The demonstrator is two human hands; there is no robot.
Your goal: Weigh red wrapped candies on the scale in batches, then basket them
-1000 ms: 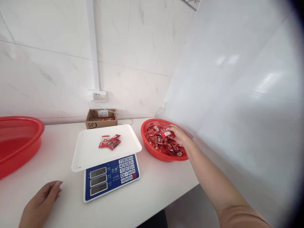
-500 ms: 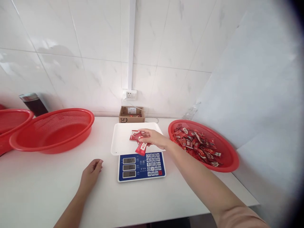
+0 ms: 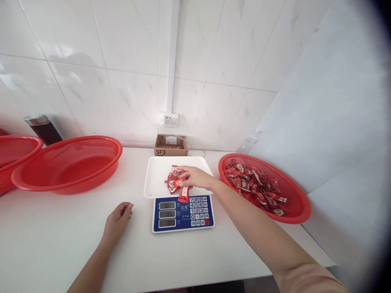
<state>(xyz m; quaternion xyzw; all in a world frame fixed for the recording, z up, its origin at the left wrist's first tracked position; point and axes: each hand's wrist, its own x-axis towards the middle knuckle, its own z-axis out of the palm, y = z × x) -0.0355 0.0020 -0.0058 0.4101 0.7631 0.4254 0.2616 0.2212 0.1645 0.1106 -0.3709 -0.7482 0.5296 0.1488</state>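
Observation:
My right hand [image 3: 197, 178] is over the white tray [image 3: 152, 171] of a digital scale [image 3: 183, 215], its fingers closed on a small orange-red snack packet [image 3: 180, 182]. Several other red packets lie bunched beneath and around the fingertips; one red-and-white packet [image 3: 183, 194] reaches over the tray's front edge. The palm hides part of the bunch. To the left of the scale, my left hand [image 3: 117, 217] rests on the white table with its fingers curled in, and nothing shows in it.
An oval red basket [image 3: 295, 215] with many wrapped packets stands right of the scale. Another red basket [image 3: 65, 189] is at left, beside a dark flask [image 3: 45, 130]. Behind the tray sits a small cardboard box [image 3: 171, 152], below a wall socket [image 3: 168, 119].
My right hand has spread more packets onto the tray, and its fingers now sit lower among them. My left hand stays in place. The view has shifted slightly.

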